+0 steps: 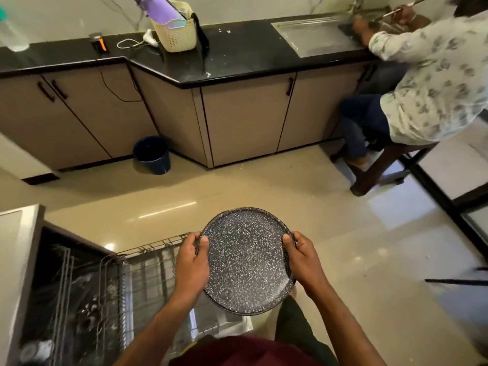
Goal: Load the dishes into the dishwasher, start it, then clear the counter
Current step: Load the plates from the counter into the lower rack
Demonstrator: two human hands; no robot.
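Observation:
A round dark speckled plate (247, 262) is held in front of me, above the floor. My left hand (191, 262) grips its left rim with the thumb on top, and my right hand (303, 260) grips its right rim the same way. Down at the lower left the dishwasher (29, 273) stands open, with its wire rack (148, 262) pulled out just left of the plate. A few items lie deep inside the rack, too dark to name.
A black counter (237, 56) runs across the back with a cream basket (175, 30), a cable and a steel sink tray (314, 35). Another person (427, 83) sits on a stool at the right, hands at the sink. A dark bucket (153, 154) stands on the floor.

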